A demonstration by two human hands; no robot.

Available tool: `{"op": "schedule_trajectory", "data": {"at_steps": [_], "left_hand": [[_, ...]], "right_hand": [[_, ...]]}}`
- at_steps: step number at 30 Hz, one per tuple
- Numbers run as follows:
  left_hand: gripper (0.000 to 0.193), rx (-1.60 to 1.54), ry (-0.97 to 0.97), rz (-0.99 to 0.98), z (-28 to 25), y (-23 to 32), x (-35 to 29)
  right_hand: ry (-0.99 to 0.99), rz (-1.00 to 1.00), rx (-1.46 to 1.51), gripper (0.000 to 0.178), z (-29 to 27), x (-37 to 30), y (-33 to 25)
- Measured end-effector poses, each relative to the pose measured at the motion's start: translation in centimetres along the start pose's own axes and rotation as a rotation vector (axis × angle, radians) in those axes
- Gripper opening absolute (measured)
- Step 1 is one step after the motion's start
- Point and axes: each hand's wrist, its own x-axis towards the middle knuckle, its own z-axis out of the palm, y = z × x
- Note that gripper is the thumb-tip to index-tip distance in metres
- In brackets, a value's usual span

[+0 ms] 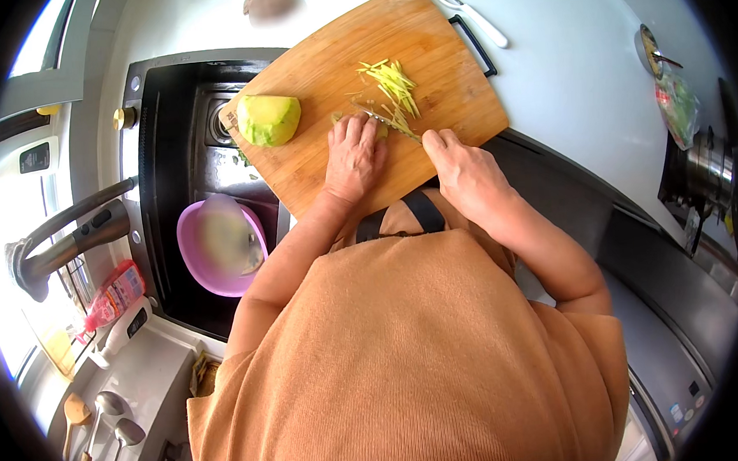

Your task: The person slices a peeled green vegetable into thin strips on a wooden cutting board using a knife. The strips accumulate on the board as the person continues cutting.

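Observation:
My left hand [353, 155] presses down on a small piece of vegetable [379, 129] on the wooden cutting board [321, 68], fingers curled over it. My right hand [458, 165] is closed around a knife [391, 122], whose blade lies right beside the left fingertips. Thin yellow-green strips [396, 87] are piled just beyond the blade. A larger yellow-green chunk [269, 119] rests at the board's left end, apart from both hands.
The board spans a dark sink [180, 156] holding a pink bowl [221, 245]. A faucet [65, 240] and a red bottle [112, 295] stand to the left. A white-handled tool [475, 16] lies beyond the board. Pots [704, 175] are at right.

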Motion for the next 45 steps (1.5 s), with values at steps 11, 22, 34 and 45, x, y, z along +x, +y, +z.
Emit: {"op": "schedule_trajectory", "data": {"at_steps": [11, 22, 34, 45], "left_hand": [[0.041, -0.012, 0.01, -0.002, -0.1, 0.0, 0.1], [0.037, -0.027, 0.046, 0.016, 0.0, 0.0, 0.3], [0.039, -0.021, -0.018, -0.018, -0.2, 0.1, 0.1], [0.038, 0.109, 0.069, 0.053, -1.6, 1.3, -0.4]], "right_hand": [[0.052, 0.033, 0.023, 0.02, 2.0, 1.6, -0.1], [0.088, 0.091, 0.158, 0.021, 1.6, 1.4, 0.5], [-0.031, 0.017, 0.004, 0.025, 0.8, 1.0, -0.2], [0.086, 0.061, 0.063, 0.024, 2.8, 1.4, -0.5]]}}
